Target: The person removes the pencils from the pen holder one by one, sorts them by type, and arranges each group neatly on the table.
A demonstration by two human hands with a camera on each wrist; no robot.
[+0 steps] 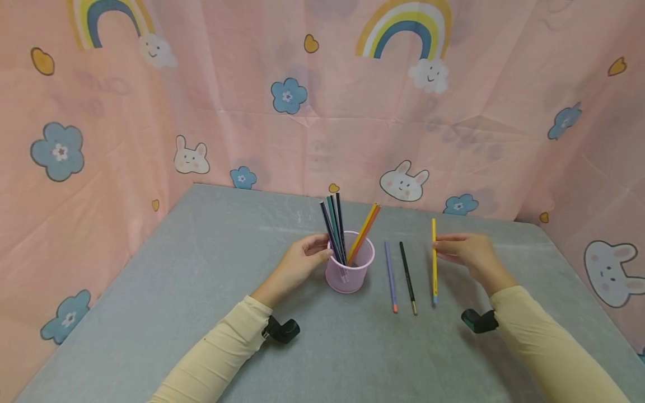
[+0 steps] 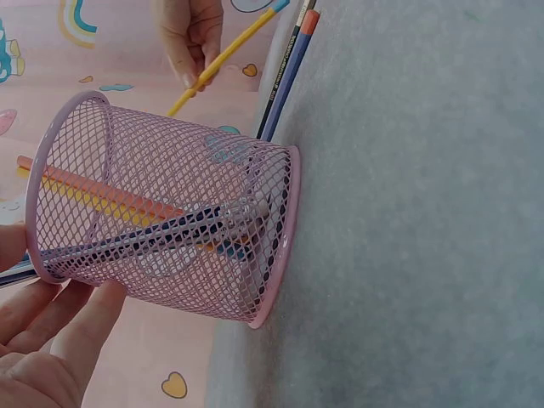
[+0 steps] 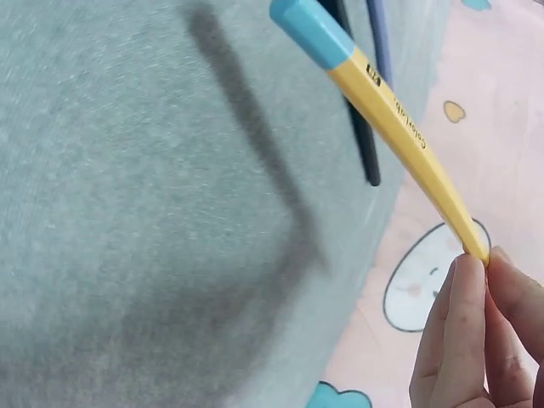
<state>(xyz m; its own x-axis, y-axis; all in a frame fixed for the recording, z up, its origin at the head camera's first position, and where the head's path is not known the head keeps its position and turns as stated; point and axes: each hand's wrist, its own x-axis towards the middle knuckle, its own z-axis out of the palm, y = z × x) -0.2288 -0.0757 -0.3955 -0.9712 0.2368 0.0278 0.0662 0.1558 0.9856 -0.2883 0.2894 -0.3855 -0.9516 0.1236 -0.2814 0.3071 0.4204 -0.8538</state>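
Observation:
My left hand (image 1: 296,261) grips the rim and side of a pink mesh pencil cup (image 1: 347,282), which stands upright on the table. Several dark pencils (image 1: 332,224) lean left inside it. A yellow pencil (image 1: 364,228) and an orange pencil (image 1: 372,224) lean right. Between thumb and fingers, my right hand (image 1: 472,254) pinches a yellow pencil (image 3: 399,140) with a blue end; its shadow on the table shows it raised. Left of this pencil, a black pencil (image 1: 408,279) and a purple pencil (image 1: 390,277) with an orange end lie side by side on the table.
The grey table (image 1: 201,268) ends at a pink curtain (image 1: 242,73) printed with rainbows, rabbits and flowers, which hangs behind it and at both sides. A small black device (image 1: 282,330) sits at the left wrist, another black device (image 1: 480,321) at the right.

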